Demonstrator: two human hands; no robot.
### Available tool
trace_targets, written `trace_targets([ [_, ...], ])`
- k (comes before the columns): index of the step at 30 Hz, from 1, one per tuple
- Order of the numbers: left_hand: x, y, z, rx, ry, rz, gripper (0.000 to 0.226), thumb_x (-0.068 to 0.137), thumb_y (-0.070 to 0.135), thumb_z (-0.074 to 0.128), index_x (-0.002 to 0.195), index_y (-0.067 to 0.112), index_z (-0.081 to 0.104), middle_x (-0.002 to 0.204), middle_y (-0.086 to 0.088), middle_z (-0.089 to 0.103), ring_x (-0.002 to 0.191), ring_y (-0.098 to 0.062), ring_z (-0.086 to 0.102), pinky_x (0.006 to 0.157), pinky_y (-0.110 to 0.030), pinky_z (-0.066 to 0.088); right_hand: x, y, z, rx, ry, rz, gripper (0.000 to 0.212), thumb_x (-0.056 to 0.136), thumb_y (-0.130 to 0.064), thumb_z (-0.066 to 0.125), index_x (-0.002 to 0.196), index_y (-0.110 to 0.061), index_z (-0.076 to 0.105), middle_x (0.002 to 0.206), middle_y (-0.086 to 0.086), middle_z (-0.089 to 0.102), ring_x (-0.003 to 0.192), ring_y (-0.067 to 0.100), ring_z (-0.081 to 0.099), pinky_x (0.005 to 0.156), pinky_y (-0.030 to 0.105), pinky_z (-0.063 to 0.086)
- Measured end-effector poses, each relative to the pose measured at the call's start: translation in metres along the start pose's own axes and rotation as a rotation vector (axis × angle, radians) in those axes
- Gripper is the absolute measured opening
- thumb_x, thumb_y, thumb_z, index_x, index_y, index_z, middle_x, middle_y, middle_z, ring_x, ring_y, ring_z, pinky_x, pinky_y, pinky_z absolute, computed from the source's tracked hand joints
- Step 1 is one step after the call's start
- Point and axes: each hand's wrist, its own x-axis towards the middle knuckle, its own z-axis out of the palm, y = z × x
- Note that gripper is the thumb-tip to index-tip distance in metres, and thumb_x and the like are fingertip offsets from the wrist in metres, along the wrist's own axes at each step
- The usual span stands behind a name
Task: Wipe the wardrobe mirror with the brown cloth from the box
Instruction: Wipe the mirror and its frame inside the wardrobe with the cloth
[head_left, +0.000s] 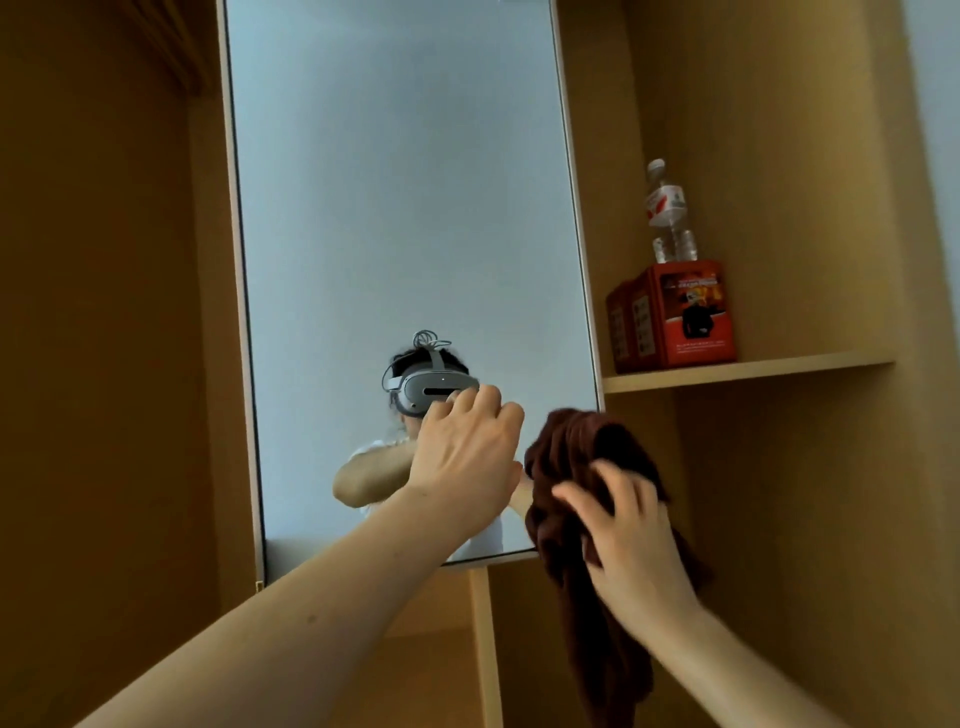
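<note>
Brown terry cloth, soft, limp and light, hangs bunched at the tall framed mirror's lower right corner, grasped by the right hand; gathering it mid-bunch suits. Left hand rests loosely curled, empty, against the glass.

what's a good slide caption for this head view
Right hand presses brown cloth by the wardrobe mirror, left hand alongside.
</note>
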Motion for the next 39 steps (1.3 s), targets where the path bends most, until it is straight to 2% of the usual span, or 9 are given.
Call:
trace_targets([
  [3, -0.002, -0.009, 0.0, 0.023, 0.008, 0.022, 0.03, 0.093, 0.034, 0.048, 0.119, 0.02, 0.046, 0.12, 0.0, 0.043, 0.112, -0.02, 0.043, 0.091, -0.03, 0.031, 0.006, 0.002, -0.001, 0.077, 0.001, 0.049, 0.067, 0.062, -0.012, 0.085, 0.118, -0.029, 0.051, 0.13, 0.009, 0.042, 0.117, 0.036, 0.044, 0.086, 0.047, 0.053],
  [7, 0.005, -0.025, -0.006, 0.032, 0.05, -0.032, 0.033, 0.09, 0.035, 0.05, 0.12, 0.02, 0.046, 0.121, -0.001, 0.044, 0.11, -0.022, 0.044, 0.087, -0.031, 0.033, 0.072, -0.008, -0.032, 0.128, 0.113, 0.159, 0.055, 0.082, -0.014, 0.069, 0.13, -0.028, 0.046, 0.144, 0.006, 0.024, 0.129, 0.032, 0.026, 0.087, 0.037, 0.051],
  [12, 0.029, -0.027, -0.015, 0.082, 0.052, -0.04, 0.041, 0.09, 0.039, 0.054, 0.124, 0.021, 0.041, 0.121, -0.001, 0.041, 0.109, -0.022, 0.042, 0.086, -0.031, 0.035, 0.153, -0.015, -0.07, 0.105, 0.169, 0.182, 0.053, 0.089, -0.01, 0.06, 0.133, -0.029, 0.039, 0.145, 0.007, 0.017, 0.126, 0.034, 0.024, 0.075, 0.029, 0.041],
  [19, 0.048, -0.016, -0.017, 0.059, 0.121, -0.005, 0.042, 0.09, 0.034, 0.054, 0.127, 0.02, 0.041, 0.122, -0.001, 0.041, 0.108, -0.021, 0.044, 0.088, -0.031, 0.036, 0.133, -0.01, -0.055, 0.074, 0.148, 0.151, 0.061, 0.087, -0.015, 0.064, 0.137, -0.031, 0.034, 0.146, 0.005, 0.012, 0.129, 0.033, 0.021, 0.084, 0.036, 0.048],
  [24, 0.052, -0.019, -0.013, 0.035, 0.176, -0.017, 0.039, 0.085, 0.031, 0.063, 0.119, 0.017, 0.052, 0.114, -0.002, 0.05, 0.099, -0.022, 0.051, 0.08, -0.032, 0.041, 0.122, -0.006, -0.048, 0.099, 0.172, 0.134, 0.062, 0.085, -0.018, 0.067, 0.137, -0.033, 0.036, 0.147, 0.003, 0.014, 0.132, 0.03, 0.019, 0.087, 0.035, 0.053],
  [29, 0.057, -0.02, -0.011, -0.061, 0.165, 0.001, 0.042, 0.093, 0.031, 0.049, 0.131, 0.018, 0.04, 0.127, -0.002, 0.041, 0.112, -0.023, 0.044, 0.09, -0.033, 0.038, 0.122, -0.001, -0.048, 0.256, 0.256, 0.139, 0.056, 0.083, -0.018, 0.069, 0.132, -0.029, 0.044, 0.143, 0.002, 0.024, 0.128, 0.028, 0.029, 0.093, 0.036, 0.046],
  [32, 0.079, -0.018, -0.024, -0.129, 0.192, 0.088, 0.059, 0.09, 0.031, 0.052, 0.142, 0.023, 0.025, 0.136, -0.002, 0.035, 0.116, -0.024, 0.041, 0.093, -0.034, 0.038, 0.129, 0.006, -0.052, 0.472, 0.342, 0.205, 0.059, 0.082, -0.017, 0.07, 0.133, -0.027, 0.043, 0.139, -0.002, 0.03, 0.127, 0.02, 0.038, 0.101, 0.032, 0.042],
  [35, 0.119, -0.013, -0.044, -0.012, 0.166, 0.261, 0.076, 0.086, 0.033, 0.053, 0.147, 0.025, 0.008, 0.149, -0.002, 0.019, 0.126, -0.025, 0.033, 0.099, -0.036, 0.034, 0.149, 0.014, -0.064, 0.648, 0.357, 0.325, 0.07, 0.081, -0.017, 0.072, 0.14, -0.028, 0.034, 0.137, -0.008, 0.036, 0.123, 0.008, 0.042, 0.095, 0.017, 0.039],
  [39, 0.175, -0.011, -0.061, 0.174, 0.086, 0.367, 0.065, 0.087, 0.031, 0.049, 0.144, 0.013, 0.022, 0.147, -0.006, 0.025, 0.126, -0.024, 0.031, 0.098, -0.038, 0.031, 0.182, 0.02, -0.076, 0.687, 0.31, 0.42, 0.078, 0.08, -0.02, 0.074, 0.144, -0.026, 0.029, 0.136, -0.008, 0.042, 0.121, 0.005, 0.044, 0.088, 0.01, 0.037],
])
